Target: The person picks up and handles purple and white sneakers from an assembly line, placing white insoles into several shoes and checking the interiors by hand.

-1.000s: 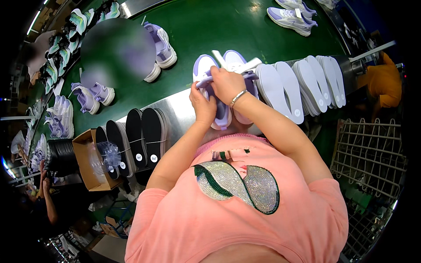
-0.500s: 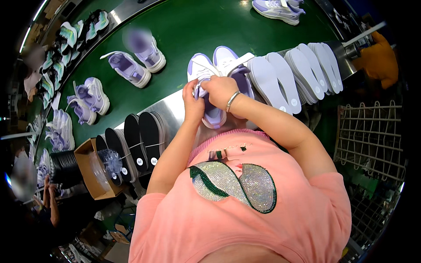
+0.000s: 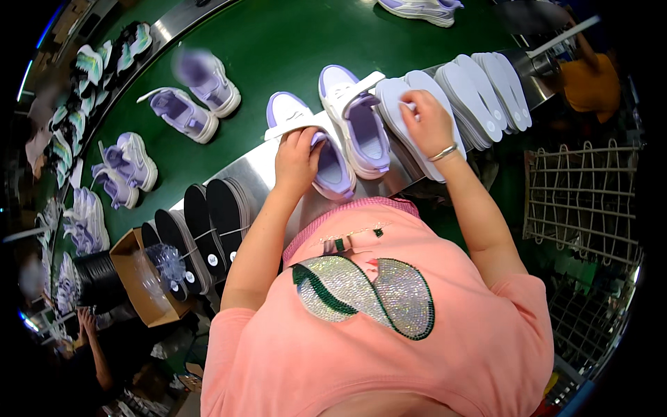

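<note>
- The left hand is laid on a lilac shoe at the steel edge of the green belt, its fingers curled into the shoe's opening.
- The right hand is pressed on the nearest white insole of a fanned row, fingers gripping it.
- A second lilac shoe is set between both hands.
- Black insoles are stacked to the left.

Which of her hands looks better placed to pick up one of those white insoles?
The right hand, probably: its fingers already rest on the fanned row of white insoles. The left hand is busy at the opening of the nearer lilac shoe.
</note>
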Tool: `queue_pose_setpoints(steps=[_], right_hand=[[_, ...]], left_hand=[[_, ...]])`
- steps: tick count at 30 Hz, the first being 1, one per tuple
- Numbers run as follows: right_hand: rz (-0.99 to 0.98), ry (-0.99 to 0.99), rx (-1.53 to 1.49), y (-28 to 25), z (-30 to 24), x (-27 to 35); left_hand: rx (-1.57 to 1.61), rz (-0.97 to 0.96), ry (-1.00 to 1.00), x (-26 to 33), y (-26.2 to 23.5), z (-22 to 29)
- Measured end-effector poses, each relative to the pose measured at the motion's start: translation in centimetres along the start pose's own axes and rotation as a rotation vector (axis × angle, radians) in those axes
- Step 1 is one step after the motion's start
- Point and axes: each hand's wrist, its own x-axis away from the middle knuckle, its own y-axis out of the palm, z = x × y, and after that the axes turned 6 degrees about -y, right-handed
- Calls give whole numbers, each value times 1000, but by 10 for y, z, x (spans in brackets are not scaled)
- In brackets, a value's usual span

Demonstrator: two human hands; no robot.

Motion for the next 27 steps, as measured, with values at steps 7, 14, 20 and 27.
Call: queue_pose_setpoints(steps=[7, 14, 20, 27], right_hand=[[-381, 321, 398, 28, 36, 23], [-77, 219, 86, 10, 45, 18], [-301, -243, -295, -60, -38, -15], [-902, -579, 379, 11, -95, -18]], left_hand=[[141, -131, -362, -20, -8, -3], [657, -108, -681, -21, -1, -36], [805, -26, -780, -22, 13, -32], [690, 69, -815, -22, 24, -29]])
